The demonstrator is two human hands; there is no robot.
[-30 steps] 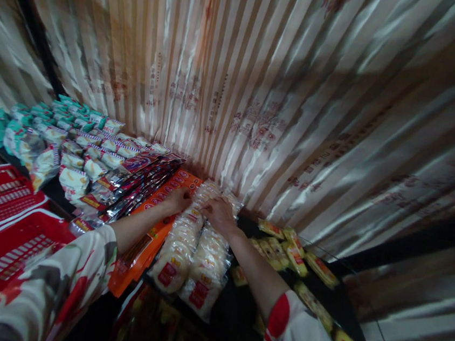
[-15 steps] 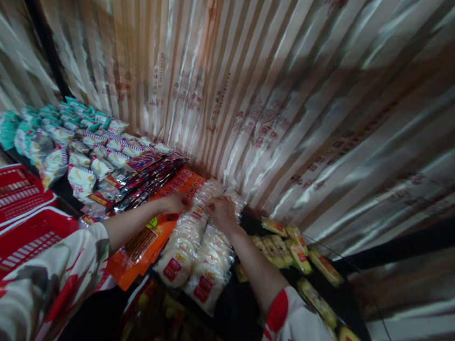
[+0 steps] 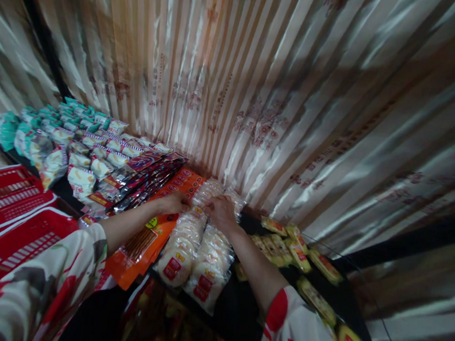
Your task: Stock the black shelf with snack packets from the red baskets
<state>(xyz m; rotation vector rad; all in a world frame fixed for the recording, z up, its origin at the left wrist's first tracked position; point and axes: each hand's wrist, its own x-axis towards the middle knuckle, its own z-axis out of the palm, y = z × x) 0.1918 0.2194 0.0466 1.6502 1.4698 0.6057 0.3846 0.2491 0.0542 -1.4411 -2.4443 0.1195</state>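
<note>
Packets [image 3: 180,252] of pale round crackers, red-labelled, in two rows; fingers' grip unclear.

Before us hangs a shiny striped curtain [image 3: 260,87] in cream and tan bands with faint reddish flower prints, filling the far side and folding round to the left and right. Below it we see a dark shelf [image 3: 237,312] running from far left to near right, and at the near left red plastic baskets [image 3: 6,223] stand just beside it. The light is dim and warm, brightest on the curtain's folds, while the near edge lies in shadow.
</note>
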